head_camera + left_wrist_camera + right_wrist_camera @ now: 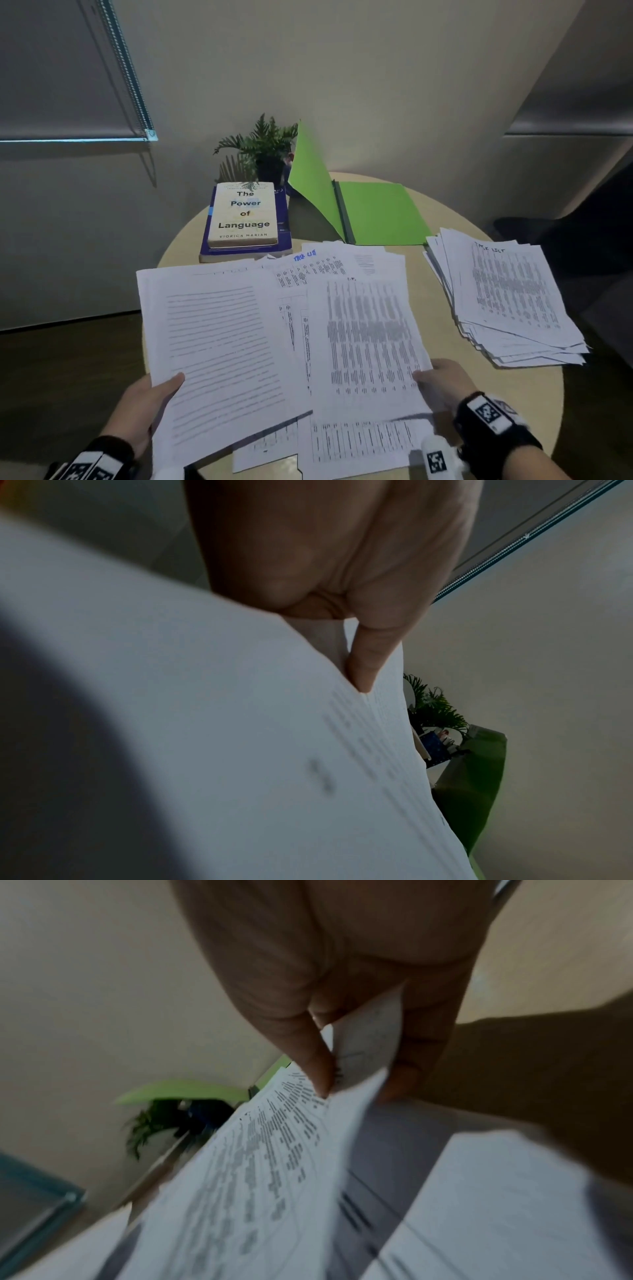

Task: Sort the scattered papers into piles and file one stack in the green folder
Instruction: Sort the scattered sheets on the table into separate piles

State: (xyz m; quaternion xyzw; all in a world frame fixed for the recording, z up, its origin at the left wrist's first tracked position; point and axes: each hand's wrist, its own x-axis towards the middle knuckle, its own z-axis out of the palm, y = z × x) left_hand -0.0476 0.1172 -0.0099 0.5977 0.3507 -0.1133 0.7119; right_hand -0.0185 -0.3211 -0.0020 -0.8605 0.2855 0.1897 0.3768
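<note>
Round bench (534, 404) seen from above, with papers in three groups. Left hand (144, 407) grips a lined sheet (219, 342) at its lower left corner, thumb on top and the other fingers hidden beneath; the left wrist view shows the thumb (366, 664) pressed onto the paper. Right hand (442, 380) pinches a printed table sheet (370, 342) at its lower right corner; the right wrist view shows that sheet (267, 1164) caught between thumb and fingers and raised above the papers below. Both sheets overlap near the middle, above loose scattered papers (342, 445) that lie on the near half of the bench. One of these, farther back, bears blue handwriting at its top (305, 257). A sorted pile (510, 301), roughly fanned, lies on the right side of the bench, well apart from the held sheets. The green folder (380, 216) lies open at the far side, its right half flat on the bench and its left flap standing up. Left of the folder are two stacked books (245, 219), the upper one titled "The Power of Language". A potted plant (263, 147) stands behind the books, beside the raised flap
</note>
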